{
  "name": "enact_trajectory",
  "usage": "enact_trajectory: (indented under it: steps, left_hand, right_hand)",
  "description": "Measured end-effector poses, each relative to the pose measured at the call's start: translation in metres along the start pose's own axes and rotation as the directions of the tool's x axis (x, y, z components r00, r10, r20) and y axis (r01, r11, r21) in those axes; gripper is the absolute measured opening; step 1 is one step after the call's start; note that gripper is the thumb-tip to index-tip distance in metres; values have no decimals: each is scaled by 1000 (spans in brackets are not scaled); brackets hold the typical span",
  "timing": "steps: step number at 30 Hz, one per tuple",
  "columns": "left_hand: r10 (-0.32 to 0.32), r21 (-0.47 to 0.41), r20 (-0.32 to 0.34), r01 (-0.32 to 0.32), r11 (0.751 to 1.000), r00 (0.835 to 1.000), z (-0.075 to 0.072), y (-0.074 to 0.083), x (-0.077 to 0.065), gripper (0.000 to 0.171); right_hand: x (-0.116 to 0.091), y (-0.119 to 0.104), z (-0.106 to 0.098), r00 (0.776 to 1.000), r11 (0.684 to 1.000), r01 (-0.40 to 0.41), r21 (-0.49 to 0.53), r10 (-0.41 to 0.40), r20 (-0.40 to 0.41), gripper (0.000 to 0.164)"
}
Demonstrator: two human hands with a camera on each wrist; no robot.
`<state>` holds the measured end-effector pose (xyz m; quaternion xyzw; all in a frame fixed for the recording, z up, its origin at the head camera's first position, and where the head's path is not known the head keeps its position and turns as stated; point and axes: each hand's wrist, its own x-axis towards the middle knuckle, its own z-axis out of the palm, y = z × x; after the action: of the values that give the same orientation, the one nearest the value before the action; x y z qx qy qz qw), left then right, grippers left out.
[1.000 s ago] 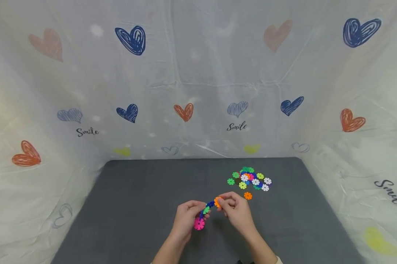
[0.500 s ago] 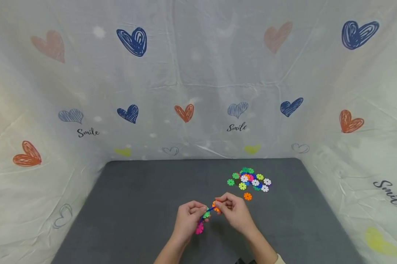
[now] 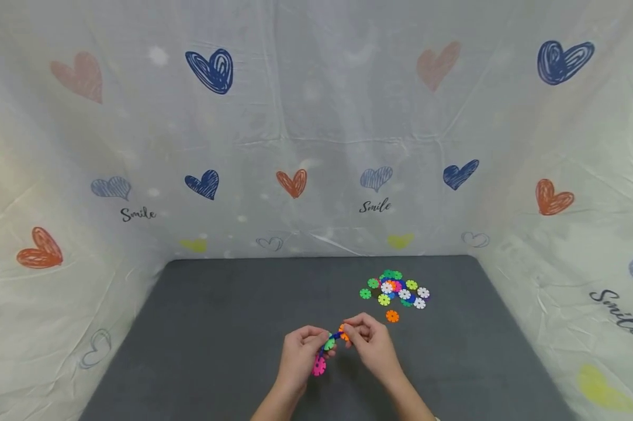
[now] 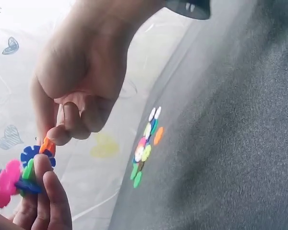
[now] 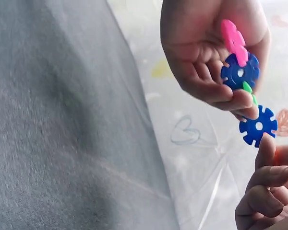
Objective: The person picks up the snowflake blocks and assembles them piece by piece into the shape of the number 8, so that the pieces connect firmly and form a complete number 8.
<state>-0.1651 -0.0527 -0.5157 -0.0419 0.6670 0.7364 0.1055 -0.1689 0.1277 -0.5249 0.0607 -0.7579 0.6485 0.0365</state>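
Right hand (image 3: 371, 346), fingers closed, pinches the orange disc (image 3: 343, 332); left hand (image 3: 298, 352) pinches the chain (image 5: 249, 70) near its green disc (image 3: 329, 344). Chain spans between them, pink disc (image 3: 319, 366) at seven o'clock. Advised: align squarely, push close in. Loose discs (image 3: 383, 300) lie at two o'clock.

colourful discs (image 3: 397, 286) on grey table (image 3: 227, 327)

Dark grey tabletop (image 3: 216, 333) stretching wide, pale creased sheeting (image 3: 321, 111) rising behind and along both sides, blue hearts (image 3: 214, 73) here, orange hearts (image 3: 292, 184) there, "Smile" lettering (image 3: 375, 206) in black!
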Motion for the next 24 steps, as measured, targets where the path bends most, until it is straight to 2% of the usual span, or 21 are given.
enact_trajectory:
  steps: [4,7,8,11,13,17,19,20,22,24]
  left_hand:
    - [21,101,21,-23,995,1000,-1,-2,0,36]
    - [41,188,63,-53,981,997,-1,-1,1,40]
    - [41,192,81,-56,980,996,-1,-1,2,39]
    - [32,163,116,-51,985,993,0,-1,4,33]
    - [17,130,111,-31,991,994,0,-1,5,31]
    - [-48,45,60,46,998,997,-2,-3,5,33]
    - [-75,-6,50,76,997,996,-4,-4,6,34]
    - [-84,-25,48,85,996,995,-5,-4,6,35]
    - [-88,-39,44,90,995,995,-6,-3,7,33]
    - [-86,-42,45,88,995,995,-8,-2,7,31]
  right_hand:
    - [-1,3,-2,1000,1000,-6,0,6,3,18]
    - [0,1,-5,999,1000,-13,-13,13,29,16]
    - [0,0,-5,999,1000,-19,-15,20,40,15]
    - [1,0,-3,999,999,-37,-10,38,37,16]
    - [3,2,-5,999,999,-39,-15,40,19,18]
    - [14,13,-30,994,993,-12,-114,0,-106,21]
    - [24,23,-52,978,973,-39,-228,-9,-207,23]
    - [30,28,-63,964,953,-71,-296,-11,-266,24]
    - [41,41,-85,930,897,-168,-408,8,-366,28]
    - [49,56,-104,897,829,-279,-485,45,-439,31]
